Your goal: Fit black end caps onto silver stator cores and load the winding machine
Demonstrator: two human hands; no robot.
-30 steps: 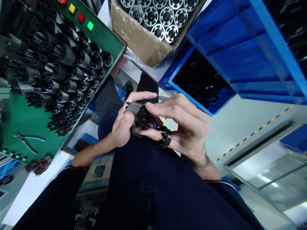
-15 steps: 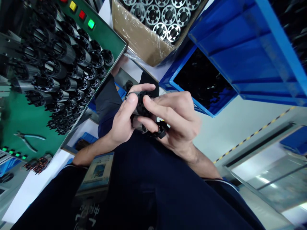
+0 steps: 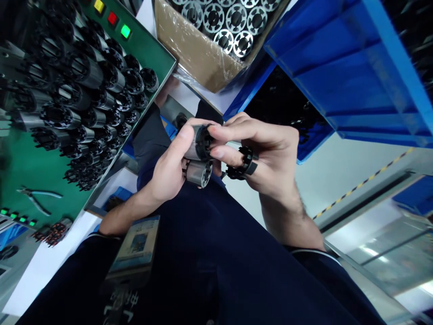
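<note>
My left hand (image 3: 171, 169) is closed around two metal motor stator cores, one above the other. The upper stator core (image 3: 191, 145) carries a black toothed plastic end cap (image 3: 204, 142) on its right end. On the lower stator core (image 3: 199, 173), the right end shows bare slotted metal, and black plastic shows at its left end. My right hand (image 3: 270, 151) has its thumb and forefinger against the upper core's cap. A loose black end cap (image 3: 241, 163) is held in the curled lower fingers of that hand.
Rows of capped stator cores (image 3: 84, 101) stand on a green bench (image 3: 20, 167) at left, with cutting pliers (image 3: 37, 198) nearby. Ahead, a cardboard box (image 3: 199, 63) holds bare cores. Blue bins (image 3: 324, 67) at right contain black parts.
My right hand has drawn back to the right, its loose cap moving with it. The upper core's cap and the lower core's slotted end now show more fully.
</note>
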